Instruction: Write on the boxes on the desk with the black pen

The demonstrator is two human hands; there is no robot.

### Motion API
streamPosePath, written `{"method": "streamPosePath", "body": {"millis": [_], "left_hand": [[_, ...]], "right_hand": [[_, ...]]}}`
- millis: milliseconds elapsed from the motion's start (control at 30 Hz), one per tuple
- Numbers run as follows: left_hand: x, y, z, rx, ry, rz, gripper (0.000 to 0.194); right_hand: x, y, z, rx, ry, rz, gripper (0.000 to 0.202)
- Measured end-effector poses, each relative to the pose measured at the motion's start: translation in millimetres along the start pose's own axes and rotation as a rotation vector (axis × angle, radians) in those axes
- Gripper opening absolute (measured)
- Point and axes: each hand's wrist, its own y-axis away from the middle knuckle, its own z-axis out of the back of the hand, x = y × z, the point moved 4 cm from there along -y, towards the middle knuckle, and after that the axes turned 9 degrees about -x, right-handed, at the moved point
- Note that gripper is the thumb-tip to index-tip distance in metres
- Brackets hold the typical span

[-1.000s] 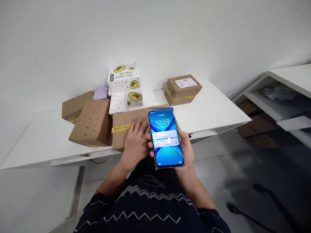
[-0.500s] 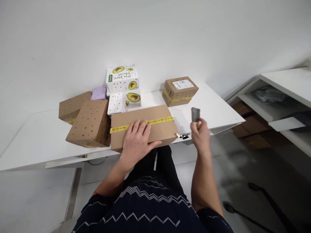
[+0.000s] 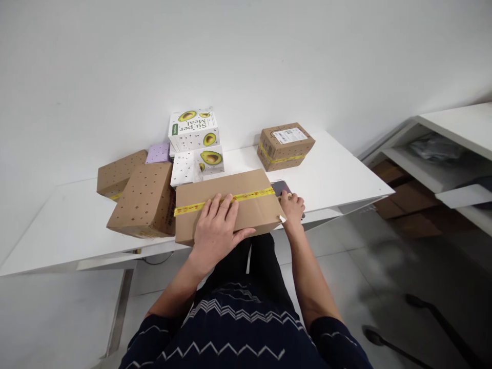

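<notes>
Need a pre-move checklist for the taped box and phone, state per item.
1. Left hand bracing taped box: ok, spread on its top.
2. Right hand free: not ok, it's on the phone beside the box.
3. Phone flat on table: cannot tell, partly covered by hand.
4. Box fully on table: not ok, near side appears to overhang the front edge.
5. Yellow tape unbroken: cannot tell, fingers cover part.
6. Labelled box apart from hands: ok, farther back.

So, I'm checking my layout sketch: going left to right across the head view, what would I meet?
Front dotted brown box, plain yellow-taped box under the left hand, right hand at the dark phone, white shelf unit.
</notes>
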Motion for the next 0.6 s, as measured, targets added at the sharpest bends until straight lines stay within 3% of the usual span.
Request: {"method": "streamPosePath", "body": {"millis": [133, 200, 267, 333, 400, 533, 600], "left_hand": [[4.4, -1.4, 17.7, -0.133, 0.1, -0.05, 0.063], [13.7, 5.0, 34.3, -0.267, 0.159, -0.043, 0.056], [30.4, 19.4, 49.3, -0.419, 0.176, 0.057, 0.053], [50.4, 40.9, 56.6, -0.54, 0.168, 0.237, 0.052], [68.1, 64.9, 53.4, -0.579, 0.222, 0.455, 0.055], [84.6, 103.4, 25.3, -0.466, 0.632, 0.977, 0.07], [83.3, 112.3, 10.0, -0.361, 0.856, 1.207, 0.07]], "right_hand": [[-3.6, 1.8, 9.6, -0.047, -0.209, 0.01, 0.046], [-8.6, 6.9, 16.5, -0.049, -0.475, 0.015, 0.046], [-15.7, 15.9, 20.5, 0.027, -0.797, -0.037, 0.052], [-21.5, 28.0, 21.1, 0.165, -1.064, -0.132, 0.062], [-23.4, 40.0, 22.4, 0.286, -1.201, -0.193, 0.069], [-15.6, 46.3, 35.1, 0.381, -1.22, -0.111, 0.07], [-9.3, 32.4, 46.5, 0.304, -1.154, -0.044, 0.068]]}}
